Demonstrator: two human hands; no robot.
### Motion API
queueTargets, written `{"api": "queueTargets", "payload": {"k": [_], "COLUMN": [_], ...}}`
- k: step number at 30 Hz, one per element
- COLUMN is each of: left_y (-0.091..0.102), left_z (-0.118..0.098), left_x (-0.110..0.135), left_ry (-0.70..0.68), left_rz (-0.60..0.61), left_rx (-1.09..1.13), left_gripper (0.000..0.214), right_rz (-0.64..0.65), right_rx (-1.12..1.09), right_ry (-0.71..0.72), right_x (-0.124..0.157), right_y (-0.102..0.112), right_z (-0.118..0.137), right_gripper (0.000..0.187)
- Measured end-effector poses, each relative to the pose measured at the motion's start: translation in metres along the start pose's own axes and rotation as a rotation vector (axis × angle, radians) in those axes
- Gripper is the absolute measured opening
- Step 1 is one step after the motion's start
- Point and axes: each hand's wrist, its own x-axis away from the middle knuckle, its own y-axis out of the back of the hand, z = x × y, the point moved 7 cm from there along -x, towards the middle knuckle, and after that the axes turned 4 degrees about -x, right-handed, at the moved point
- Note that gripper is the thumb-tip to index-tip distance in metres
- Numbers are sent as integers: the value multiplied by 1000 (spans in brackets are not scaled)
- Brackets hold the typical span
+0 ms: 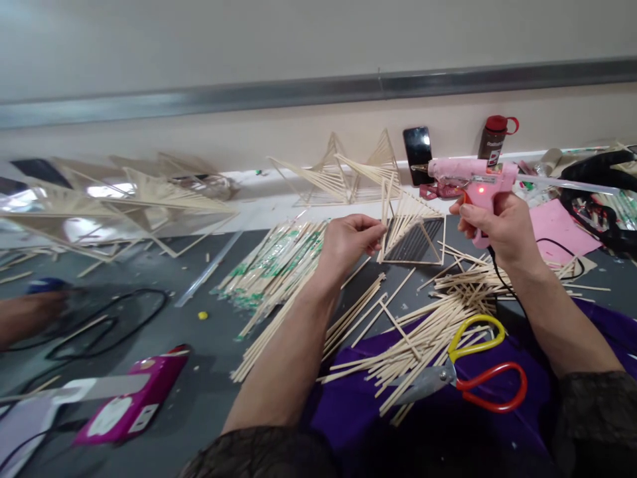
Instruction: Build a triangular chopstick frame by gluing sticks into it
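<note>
My right hand [497, 222] is wrapped round the handle of a pink hot glue gun [460, 170]. A red light glows on its side, its nozzle points left, and a clear glue stick [565, 182] sticks out behind. With thumb and fingers pinched together, my left hand [355, 238] grips the left edge of a stick frame [418, 222]. This frame is built of thin wooden sticks fanned into a twisted surface. Below it, on purple cloth, lies a loose pile of wooden sticks [423, 342]. Scissors [462, 372] with one yellow and one red handle rest over the pile.
Finished-looking stick frames [343, 172] stand along the wall. Near them are a phone [418, 154] and a bottle [494, 139] with a red cap. Wrapped chopsticks [279, 259] lie left of my arm. Another person's hand [42, 309] is at the far left, near a black cable [162, 305].
</note>
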Motion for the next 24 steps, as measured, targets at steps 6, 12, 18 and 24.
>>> {"api": "queueTargets", "payload": {"k": [6, 12, 18, 24], "left_y": [-5, -10, -12, -12], "left_z": [4, 7, 12, 15], "left_x": [-10, -12, -16, -19], "left_ry": [25, 26, 25, 21], "left_rz": [-70, -88, -83, -78], "left_rx": [-242, -387, -485, -508], "left_gripper": [19, 16, 17, 19], "right_rz": [-3, -13, -13, -4], "right_rx": [37, 27, 30, 31], "right_ry": [-15, -12, -27, -26], "right_x": [0, -2, -2, -2], "right_y": [0, 2, 1, 1], "right_z": [-1, -2, -3, -3], "right_gripper": [21, 21, 20, 19]}}
